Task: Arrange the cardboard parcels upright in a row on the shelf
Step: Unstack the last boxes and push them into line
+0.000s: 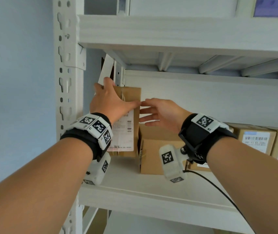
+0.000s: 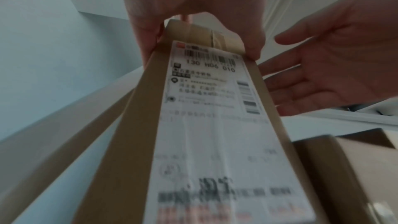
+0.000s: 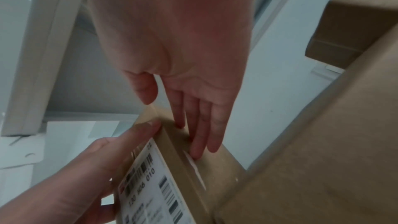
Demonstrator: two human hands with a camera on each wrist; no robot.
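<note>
A tall, narrow cardboard parcel (image 1: 132, 97) with a white shipping label stands upright near the left end of the shelf (image 1: 134, 188). My left hand (image 1: 111, 100) grips its top end, thumb on the right edge and fingers over the left edge. In the left wrist view the parcel (image 2: 215, 125) runs up into the left hand (image 2: 193, 6). My right hand (image 1: 160, 112) is flat, and its straight fingers (image 3: 204, 134) touch the parcel's (image 3: 183, 168) right side near the top.
A lower cardboard box (image 1: 155, 154) lies right beside the tall parcel. More labelled boxes (image 1: 256, 139) stand further right. A flat white item (image 1: 106, 68) leans at the left end by the perforated post (image 1: 65, 81). The upper shelf (image 1: 168, 32) sits close overhead.
</note>
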